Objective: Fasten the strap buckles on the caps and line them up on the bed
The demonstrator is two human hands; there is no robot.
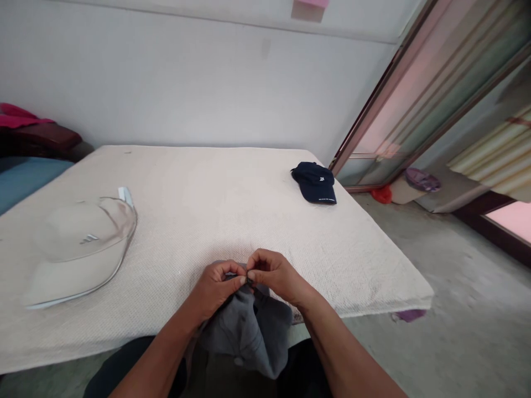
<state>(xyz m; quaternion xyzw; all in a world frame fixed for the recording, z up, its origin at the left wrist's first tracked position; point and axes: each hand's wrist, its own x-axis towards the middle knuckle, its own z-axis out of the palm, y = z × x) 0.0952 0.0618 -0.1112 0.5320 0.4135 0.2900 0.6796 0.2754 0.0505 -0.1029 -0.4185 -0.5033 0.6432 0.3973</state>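
Note:
A grey cap (249, 326) hangs over the near edge of the white mattress (232, 204), down toward my lap. My left hand (218, 284) and my right hand (274, 273) meet at its top edge. Both pinch the same small part of the cap, thumbs against fingertips; the part itself is too small to make out, maybe the back strap. A beige cap (78, 249) lies brim toward me at the left of the mattress. At the far right corner sits a navy cap (315, 182) with small white lettering.
A white wall stands behind the mattress. Glass sliding doors (435, 94) run along the right over a bare concrete floor (456, 309). A blue surface with dark red and pink fabric (25, 132) sits at far left. Purple and red items lie by the door.

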